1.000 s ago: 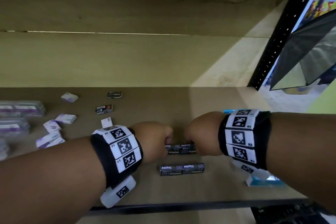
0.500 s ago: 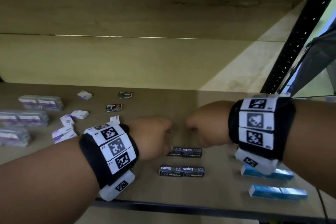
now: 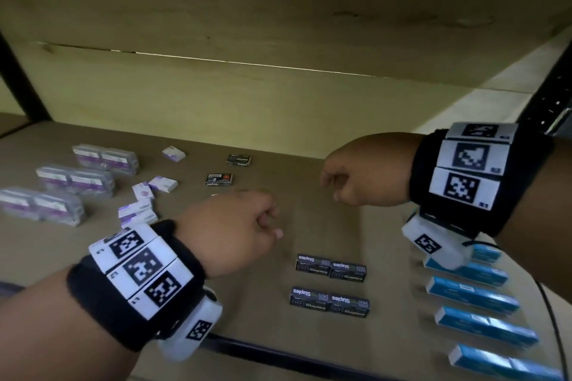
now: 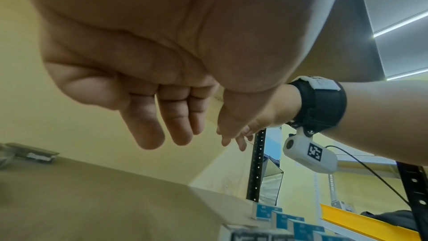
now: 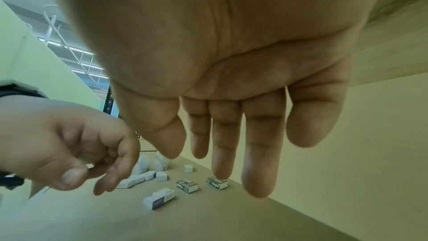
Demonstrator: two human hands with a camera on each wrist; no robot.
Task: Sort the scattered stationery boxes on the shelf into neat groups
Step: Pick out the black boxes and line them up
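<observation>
Two pairs of black staples boxes lie side by side, a rear pair (image 3: 331, 267) and a front pair (image 3: 329, 301). Two loose black boxes (image 3: 219, 179) (image 3: 238, 160) lie farther back; the right wrist view shows them too (image 5: 187, 186). Small purple-and-white boxes (image 3: 163, 184) lie scattered at left. My left hand (image 3: 272, 224) hovers left of the rear pair, fingers (image 4: 150, 135) loosely hanging, holding nothing. My right hand (image 3: 329, 187) hovers higher and farther back, fingers (image 5: 225, 153) relaxed and empty.
Three wrapped packs of purple boxes (image 3: 75, 179) sit at the far left. A row of blue boxes (image 3: 470, 294) runs along the right toward the shelf's front edge (image 3: 278, 356). A black upright post (image 3: 548, 102) stands at the right. The back wall is close behind.
Both hands have let go of the rear pair of staples boxes and risen off it. The right hand moved back and right, the left hand back and left.
</observation>
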